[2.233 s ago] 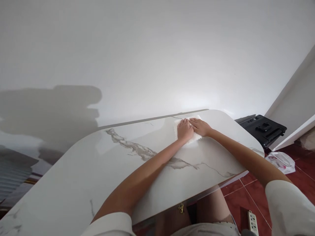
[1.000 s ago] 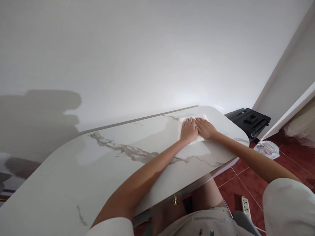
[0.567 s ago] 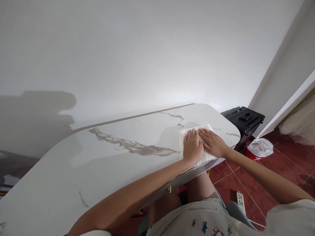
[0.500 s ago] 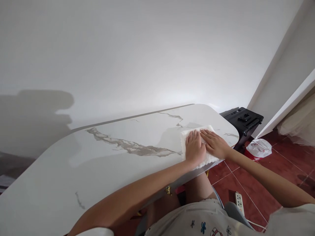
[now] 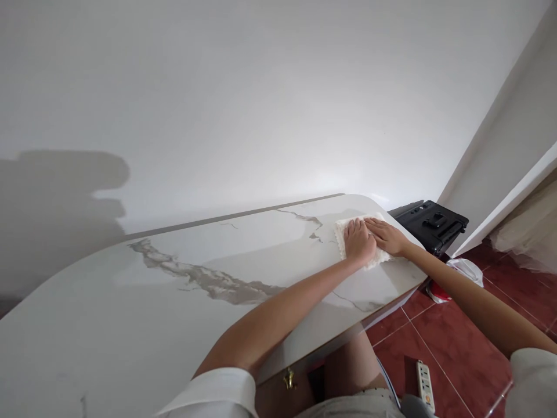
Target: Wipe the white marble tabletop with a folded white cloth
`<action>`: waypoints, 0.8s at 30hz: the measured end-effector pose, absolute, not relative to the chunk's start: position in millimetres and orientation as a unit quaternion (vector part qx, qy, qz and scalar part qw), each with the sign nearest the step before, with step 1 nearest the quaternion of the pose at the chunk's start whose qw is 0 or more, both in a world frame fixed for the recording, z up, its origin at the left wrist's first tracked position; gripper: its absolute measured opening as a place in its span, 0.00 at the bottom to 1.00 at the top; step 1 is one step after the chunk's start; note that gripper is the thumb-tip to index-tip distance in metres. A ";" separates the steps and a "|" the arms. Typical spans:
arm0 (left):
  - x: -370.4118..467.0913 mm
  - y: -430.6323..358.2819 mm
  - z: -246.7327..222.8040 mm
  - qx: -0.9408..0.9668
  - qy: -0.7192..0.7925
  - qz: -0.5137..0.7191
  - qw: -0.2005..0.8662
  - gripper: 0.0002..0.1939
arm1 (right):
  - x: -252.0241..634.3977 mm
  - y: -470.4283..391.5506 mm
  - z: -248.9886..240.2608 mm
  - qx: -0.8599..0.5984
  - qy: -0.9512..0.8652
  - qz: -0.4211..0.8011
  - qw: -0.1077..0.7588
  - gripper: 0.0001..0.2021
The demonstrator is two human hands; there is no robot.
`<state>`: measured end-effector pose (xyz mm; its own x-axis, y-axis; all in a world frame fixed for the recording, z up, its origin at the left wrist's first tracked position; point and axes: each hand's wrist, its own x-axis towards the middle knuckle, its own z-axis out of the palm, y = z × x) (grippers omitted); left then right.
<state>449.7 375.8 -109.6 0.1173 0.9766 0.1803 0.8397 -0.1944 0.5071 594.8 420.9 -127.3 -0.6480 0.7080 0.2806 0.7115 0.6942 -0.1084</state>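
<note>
A fluffy white cloth [image 5: 342,233] lies on the white marble-patterned tabletop [image 5: 174,337], close to its right end. My left hand [image 5: 360,241] bears down on the middle of the cloth, its fingers together and bent into the fabric. Beside it, my right hand [image 5: 387,237] rests flat on the cloth's right part with fingers stretched out. The two hands touch or nearly touch around the left thumb. Both hands cover much of the cloth.
A white wall [image 5: 261,104] runs behind the table. Off the right end stands a black case [image 5: 430,223]. A white plastic bag [image 5: 467,271] and a power strip [image 5: 425,384] are on the red tiled floor [image 5: 435,342]. A gold knob [image 5: 289,378] juts from the table front.
Both hands and the cloth have moved away from the table's front edge, toward the back right. The view has shifted slightly, showing more of the near tabletop edge.
</note>
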 end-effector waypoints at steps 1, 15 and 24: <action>444.1 387.4 -110.2 0.731 0.622 0.243 0.140 0.28 | 588.1 433.3 -126.7 -0.392 -0.908 -0.004 0.149 0.26; 380.4 523.0 -116.3 0.706 0.666 0.236 0.051 0.26 | 510.3 580.7 -118.4 -0.355 -0.923 0.049 0.139 0.26; 432.3 565.7 -116.1 0.734 0.640 0.223 0.051 0.25 | 566.4 614.7 -119.7 -0.412 -0.895 0.066 0.155 0.26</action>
<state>432.3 565.7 -116.1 0.0821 0.9618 0.2610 0.9160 -0.1760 0.3604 566.4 614.7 -119.7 -0.6122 0.7585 0.2232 0.7179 0.6515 -0.2450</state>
